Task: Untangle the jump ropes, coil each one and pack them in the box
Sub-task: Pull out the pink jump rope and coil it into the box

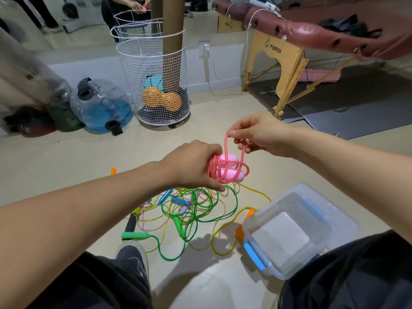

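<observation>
- Fingers (239, 134) of the right hand (258, 136) pinch a loop of the pink rope (225, 169); the left hand (191, 166) grips its coil.
- Held above the tangled ropes (189, 208), left of the box (287, 233).
- Light, springy cord; likely unwinds unless gripped across the wraps.

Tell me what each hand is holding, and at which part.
The left hand grips the pink jump rope around its coiled bundle and handles. The right hand pinches a loose loop of the same cord at its top.
</observation>
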